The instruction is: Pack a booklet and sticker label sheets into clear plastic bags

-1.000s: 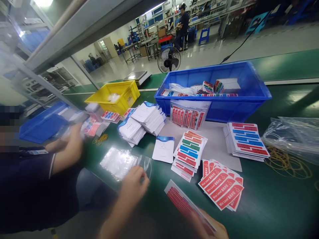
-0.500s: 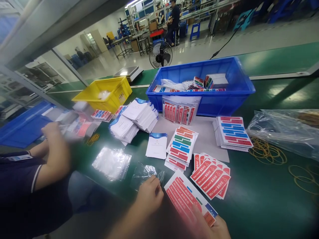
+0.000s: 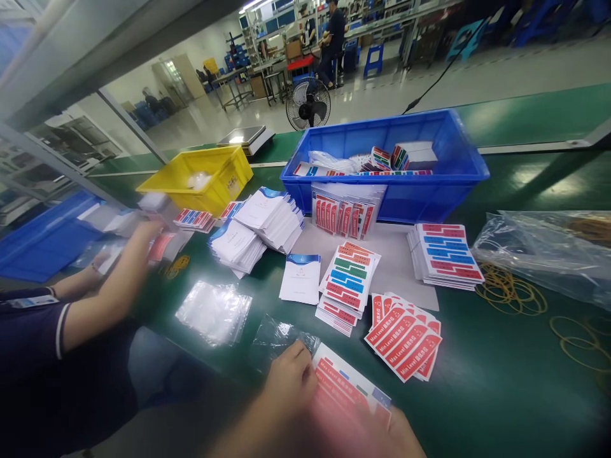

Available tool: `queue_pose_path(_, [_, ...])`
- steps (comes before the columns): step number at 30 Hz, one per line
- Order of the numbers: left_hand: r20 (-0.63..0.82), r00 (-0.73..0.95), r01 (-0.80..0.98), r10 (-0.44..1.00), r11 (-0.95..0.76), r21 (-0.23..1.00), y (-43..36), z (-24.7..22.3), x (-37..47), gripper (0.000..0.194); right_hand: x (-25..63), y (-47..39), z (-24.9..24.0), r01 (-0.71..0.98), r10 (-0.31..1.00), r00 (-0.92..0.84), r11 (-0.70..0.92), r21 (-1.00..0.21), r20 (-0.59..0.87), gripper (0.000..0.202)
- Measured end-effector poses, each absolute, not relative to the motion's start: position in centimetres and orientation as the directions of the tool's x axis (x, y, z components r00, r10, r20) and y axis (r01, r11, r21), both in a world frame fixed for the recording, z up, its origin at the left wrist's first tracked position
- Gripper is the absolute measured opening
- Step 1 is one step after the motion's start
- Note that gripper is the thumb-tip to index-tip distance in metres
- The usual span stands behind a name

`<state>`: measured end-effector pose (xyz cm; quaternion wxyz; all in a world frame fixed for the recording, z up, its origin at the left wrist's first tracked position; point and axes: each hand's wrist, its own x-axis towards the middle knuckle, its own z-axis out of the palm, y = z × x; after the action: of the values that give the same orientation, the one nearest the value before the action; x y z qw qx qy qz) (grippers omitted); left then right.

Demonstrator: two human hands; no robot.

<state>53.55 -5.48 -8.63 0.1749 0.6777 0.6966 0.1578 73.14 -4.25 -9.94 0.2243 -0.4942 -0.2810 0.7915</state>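
Observation:
My left hand (image 3: pixel 291 375) is closed at the edge of a clear plastic bag (image 3: pixel 277 340), its fingers pinched together. My right hand (image 3: pixel 391 432), blurred, grips a white card with red "Max Level" labels (image 3: pixel 344 388); the card's top left corner is beside my left fingers and the bag's opening. Beyond lie a fanned pile of red label sheets (image 3: pixel 405 340), a pile of multicoloured label sheets (image 3: pixel 351 277) and a small stack of white booklets (image 3: pixel 300 280). Left of my left hand is a stack of clear bags (image 3: pixel 214 312).
A blue bin (image 3: pixel 382 197) and a yellow bin (image 3: pixel 224 187) stand behind. A co-worker's arm (image 3: pixel 112 273) reaches across at the left. Booklet stacks (image 3: pixel 272 219), a label stack (image 3: pixel 451 254), rubber bands (image 3: pixel 510 289) and a large plastic bag (image 3: pixel 548 248) lie on the green table.
My right hand has moved left with the card, bringing its corner to the bag. My left hand has shifted slightly. The co-worker's hands have moved apart.

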Motion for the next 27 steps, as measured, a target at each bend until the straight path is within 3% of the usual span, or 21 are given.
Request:
queue_pose_path(12, [0.134,0.203,0.869,0.970,-0.241,0.431,-5.1,-7.1,53.0,0.015,71.6,-3.0,-8.1,0.000,0.735,-0.369,-0.612,-0.791,-0.569,0.057])
queue_pose_path(19, [0.089,0.236,0.870,0.968,-0.251,0.424,-4.8,-6.9,52.6,0.014,70.8,-2.7,-7.7,-0.006,0.748,-0.388,-0.586,-0.810,-0.538,0.052])
queue_pose_path(27, [0.082,0.131,0.828,0.988,-0.155,0.539,-4.6,-6.1,52.1,0.017,71.1,-2.8,-7.5,-0.075,0.707,-0.482,-0.622,-0.779,-0.518,0.064])
